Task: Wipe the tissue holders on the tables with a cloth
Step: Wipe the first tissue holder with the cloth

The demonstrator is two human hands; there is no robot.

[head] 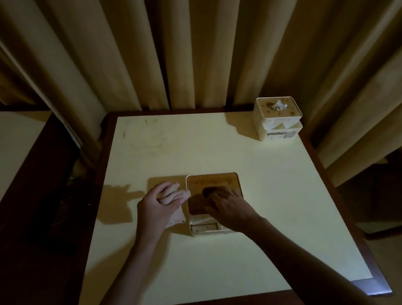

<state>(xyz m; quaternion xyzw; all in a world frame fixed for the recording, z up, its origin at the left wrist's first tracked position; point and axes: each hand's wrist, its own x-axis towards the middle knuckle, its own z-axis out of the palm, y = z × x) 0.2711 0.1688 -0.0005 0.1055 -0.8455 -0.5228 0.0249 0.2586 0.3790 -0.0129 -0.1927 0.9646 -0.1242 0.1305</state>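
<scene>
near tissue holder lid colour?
Brown, wood-like lid on a cream body; head view, dim light.

Pleated beige curtains (156,39) are hanging behind a cream-topped table (277,183) with dark wooden edging; a second table (5,154) is standing at left.

Both forearms extended forward, left hand (160,203) curled, right hand (230,207) flat, fingers spread.
</scene>
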